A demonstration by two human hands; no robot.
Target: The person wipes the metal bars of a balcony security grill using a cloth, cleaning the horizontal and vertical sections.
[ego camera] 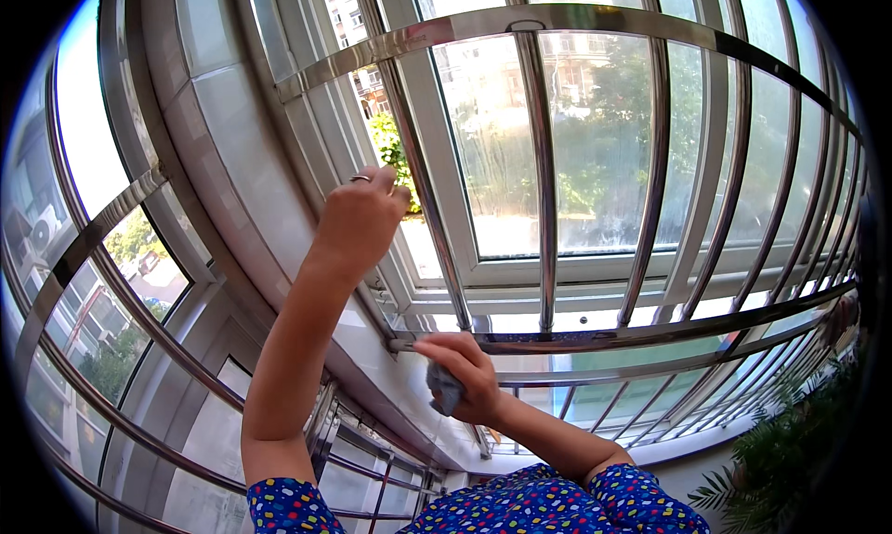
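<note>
My left hand (pixel 369 210), with a ring on one finger, is raised among the metal window bars, its fingers curled beside an upright stainless steel bar (pixel 421 179). Whether those fingers grip anything is hidden. Lower down, my right hand (pixel 463 377) holds a crumpled grey cloth (pixel 444 389) in front of the lower steel rail (pixel 578 340). Behind the bars stands a white-framed sliding window (pixel 502 276) with streaked glass. A narrow gap at its left side shows green leaves outside.
A curved upper steel rail (pixel 460 27) crosses the bars. More barred windows (pixel 146 311) stand at the left, past a tiled wall column (pixel 240 130). Green plants (pixel 766 457) are at the lower right. A lower railing (pixel 627 375) runs below the window.
</note>
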